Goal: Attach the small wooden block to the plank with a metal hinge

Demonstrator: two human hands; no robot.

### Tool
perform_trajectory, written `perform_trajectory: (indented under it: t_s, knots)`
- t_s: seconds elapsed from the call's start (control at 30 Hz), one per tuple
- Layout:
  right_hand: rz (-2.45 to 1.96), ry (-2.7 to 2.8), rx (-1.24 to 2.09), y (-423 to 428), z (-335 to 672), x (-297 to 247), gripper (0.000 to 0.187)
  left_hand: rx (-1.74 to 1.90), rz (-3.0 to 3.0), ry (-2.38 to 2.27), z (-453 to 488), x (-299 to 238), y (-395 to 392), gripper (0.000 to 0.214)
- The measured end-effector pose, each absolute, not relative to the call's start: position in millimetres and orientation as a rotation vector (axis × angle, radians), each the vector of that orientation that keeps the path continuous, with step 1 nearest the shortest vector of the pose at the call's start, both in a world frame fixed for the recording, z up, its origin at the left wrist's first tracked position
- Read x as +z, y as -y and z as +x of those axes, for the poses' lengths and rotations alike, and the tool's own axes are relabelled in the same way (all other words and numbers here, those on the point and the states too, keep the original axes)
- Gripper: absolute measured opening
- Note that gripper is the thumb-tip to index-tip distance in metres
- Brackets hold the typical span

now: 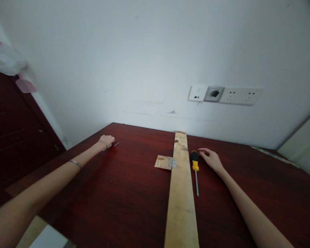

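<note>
My left hand [107, 140] reaches to the far left part of the dark red table [124, 193], its fingers curled closed over small dark screws [116, 144] lying there. My right hand [210, 158] rests flat on the table with fingers apart, just right of a screwdriver [195, 168] with a yellow and black handle. A long pale wooden plank [181, 193] runs from the wall toward me. A small metal hinge [172, 162] joins the plank's left edge to a little wooden piece [163, 162].
A white wall stands right behind the table, with a row of sockets [223, 94]. A dark wooden door [12, 137] is at the left, with a plastic bag [5, 58] above it. The table's near left edge [51, 224] drops to the floor.
</note>
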State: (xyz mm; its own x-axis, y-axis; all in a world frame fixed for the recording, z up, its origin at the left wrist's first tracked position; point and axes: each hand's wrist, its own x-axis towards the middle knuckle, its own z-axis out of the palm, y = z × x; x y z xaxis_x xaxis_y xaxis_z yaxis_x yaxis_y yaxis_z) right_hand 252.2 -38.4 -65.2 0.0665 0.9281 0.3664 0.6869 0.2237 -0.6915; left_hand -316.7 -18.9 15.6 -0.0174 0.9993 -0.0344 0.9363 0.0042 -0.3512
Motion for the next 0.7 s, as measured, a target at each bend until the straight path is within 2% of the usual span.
perform_trajectory:
  t_s: [0.7]
  knots:
    - [-1.544, 1.695, 0.336, 41.0, 248.7, -61.8, 0.034, 0.339, -2.106, 2.132, -305.2, 23.0, 29.8, 0.023]
